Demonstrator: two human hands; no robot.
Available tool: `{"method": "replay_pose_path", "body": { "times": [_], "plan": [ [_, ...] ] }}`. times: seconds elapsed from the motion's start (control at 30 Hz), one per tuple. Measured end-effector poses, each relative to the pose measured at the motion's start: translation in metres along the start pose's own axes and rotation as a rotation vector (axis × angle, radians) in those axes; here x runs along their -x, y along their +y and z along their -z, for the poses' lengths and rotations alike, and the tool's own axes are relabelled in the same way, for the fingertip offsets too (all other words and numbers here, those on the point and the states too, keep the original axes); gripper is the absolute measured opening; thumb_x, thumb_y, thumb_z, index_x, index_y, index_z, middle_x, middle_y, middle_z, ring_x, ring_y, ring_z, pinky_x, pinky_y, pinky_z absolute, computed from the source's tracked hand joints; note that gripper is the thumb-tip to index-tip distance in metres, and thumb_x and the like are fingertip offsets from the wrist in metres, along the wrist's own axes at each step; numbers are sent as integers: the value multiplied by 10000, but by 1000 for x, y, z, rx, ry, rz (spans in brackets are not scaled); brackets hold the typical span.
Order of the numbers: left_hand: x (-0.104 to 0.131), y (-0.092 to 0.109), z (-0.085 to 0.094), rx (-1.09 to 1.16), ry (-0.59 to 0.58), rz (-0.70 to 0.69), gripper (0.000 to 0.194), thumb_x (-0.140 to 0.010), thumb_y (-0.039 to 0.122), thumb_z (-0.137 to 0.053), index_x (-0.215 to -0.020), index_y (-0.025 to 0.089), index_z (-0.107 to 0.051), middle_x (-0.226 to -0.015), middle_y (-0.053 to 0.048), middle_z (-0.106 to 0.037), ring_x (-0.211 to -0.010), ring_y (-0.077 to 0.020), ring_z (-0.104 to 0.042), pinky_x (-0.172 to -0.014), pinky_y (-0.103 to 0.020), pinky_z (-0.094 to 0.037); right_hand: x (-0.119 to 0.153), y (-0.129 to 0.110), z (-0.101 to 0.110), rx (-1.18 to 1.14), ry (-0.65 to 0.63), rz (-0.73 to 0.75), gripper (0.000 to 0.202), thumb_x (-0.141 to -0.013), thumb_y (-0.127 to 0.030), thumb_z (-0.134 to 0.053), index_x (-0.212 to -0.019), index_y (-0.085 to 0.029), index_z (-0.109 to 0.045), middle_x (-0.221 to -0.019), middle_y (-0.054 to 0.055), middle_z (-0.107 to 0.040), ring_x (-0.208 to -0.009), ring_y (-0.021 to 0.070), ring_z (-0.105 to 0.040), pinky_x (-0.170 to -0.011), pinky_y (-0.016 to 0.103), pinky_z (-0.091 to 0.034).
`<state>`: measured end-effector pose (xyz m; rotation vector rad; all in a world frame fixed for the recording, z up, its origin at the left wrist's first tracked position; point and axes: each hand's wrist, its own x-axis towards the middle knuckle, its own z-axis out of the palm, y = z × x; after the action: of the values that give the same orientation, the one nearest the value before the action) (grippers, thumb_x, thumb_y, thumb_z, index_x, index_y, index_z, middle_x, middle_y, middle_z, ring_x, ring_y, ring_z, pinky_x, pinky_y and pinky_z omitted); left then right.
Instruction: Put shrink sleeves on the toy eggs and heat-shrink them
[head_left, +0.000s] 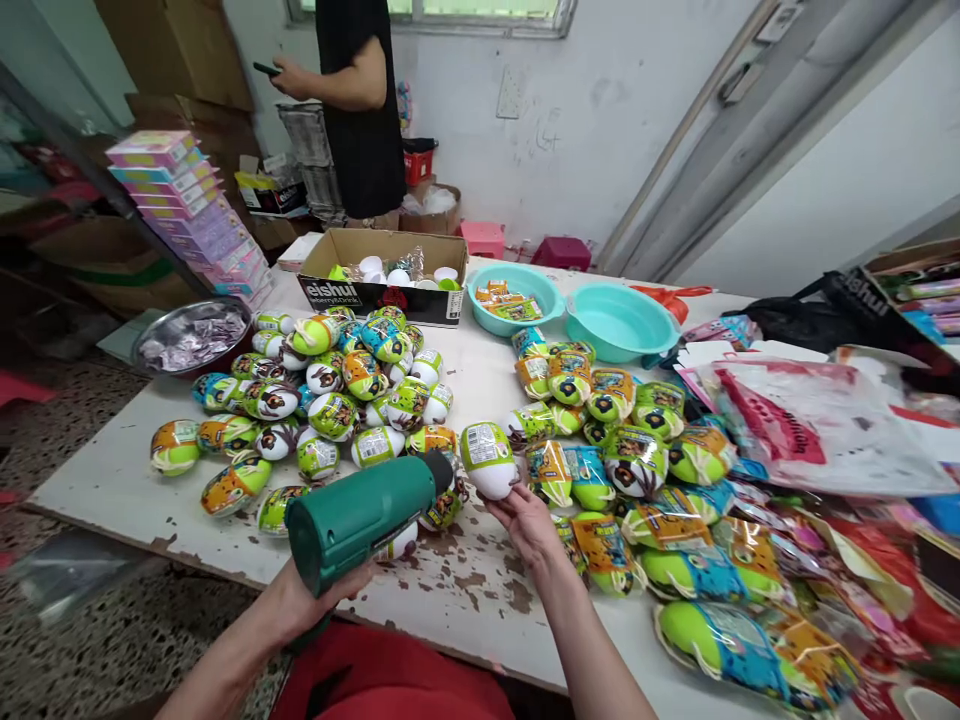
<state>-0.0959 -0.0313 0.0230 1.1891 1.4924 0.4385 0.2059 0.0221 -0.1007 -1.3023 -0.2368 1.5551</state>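
Observation:
My left hand is wrapped round the handle of a green heat gun, whose dark nozzle points right. Just beyond the nozzle, my right hand holds a plastic egg by its white lower end; a green printed label with a barcode covers its upper part. To the left lies a pile of similar eggs with green, orange and blue printed labels. Right of my right hand, more eggs in shiny wrap are heaped, many with loose folds of film.
At the back stand an open carton of shells and two turquoise basins, the left one holding printed sleeves. A metal bowl of small packets sits left. Stacked boxes rise behind it. Plastic bags lie right. A person stands beyond the table.

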Motion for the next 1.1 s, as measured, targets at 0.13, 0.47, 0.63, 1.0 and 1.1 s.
{"method": "replay_pose_path", "body": {
  "times": [0.13,0.47,0.63,1.0,1.1],
  "plan": [
    [7,-6,8,63,-73,-6,379,-656,519,-715,-842,190,-688,-821,-47,-714,-769,-229,-608,-731,-306,-503,1,-1,-10,321,41,327,358,-595,-289,-759,-906,-166,-633,-832,57,-710,-742,219,-681,-715,374,-571],
    [11,-25,59,202,-14,24,283,-730,445,-675,-793,170,-692,-655,-8,-640,-626,-177,-559,-655,-287,-451,1,-20,-27,625,-93,510,270,-675,-355,-694,-889,-191,-704,-884,68,-723,-747,209,-651,-679,332,-535],
    [31,-32,68,290,-118,111,309,-722,455,-661,-790,156,-696,-621,-24,-632,-603,-181,-559,-625,-293,-440,-3,13,-38,319,-78,126,442,-512,-352,-817,-893,-162,-699,-738,48,-722,-485,137,-562,-451,242,-435],
    [27,-43,81,228,-143,181,312,-693,473,-658,-764,170,-677,-642,-16,-624,-623,-184,-551,-630,-294,-448,-1,47,-71,269,-96,-29,379,-460,-250,-829,-807,-172,-700,-695,14,-708,-593,170,-636,-584,278,-510],
    [22,-39,87,252,-104,114,298,-724,466,-630,-737,174,-684,-651,-19,-626,-641,-190,-564,-666,-302,-456,-2,46,-76,338,-137,-85,380,-469,-240,-816,-824,-166,-703,-692,26,-711,-590,179,-643,-572,277,-509]
  ]
}}
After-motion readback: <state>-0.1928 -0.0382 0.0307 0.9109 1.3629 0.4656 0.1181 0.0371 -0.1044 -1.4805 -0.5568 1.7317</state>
